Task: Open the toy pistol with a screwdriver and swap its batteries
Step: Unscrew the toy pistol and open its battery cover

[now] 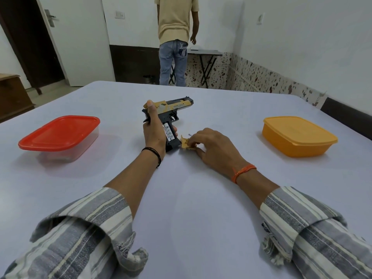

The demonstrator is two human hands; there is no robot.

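A black and gold toy pistol (pixel 171 109) lies on its side at the middle of the table, barrel pointing right. My left hand (pixel 154 129) grips its handle from the left, thumb up along the rear. The handle's battery bay is uncovered and shows two white batteries (pixel 168 132). Just right of the handle, my right hand (pixel 211 146) pinches the small yellow battery cover (pixel 184 143) against the cloth. A thin metal tip, the screwdriver (pixel 190 134), pokes out from under that hand; the rest of it is hidden.
A clear box with a red lid (pixel 60 133) stands at the left and a closed orange box (pixel 298 135) at the right, both on the pale blue tablecloth (pixel 191 198). Beyond the table a person (pixel 177 37) stands, back turned, by a folding table (pixel 205 55).
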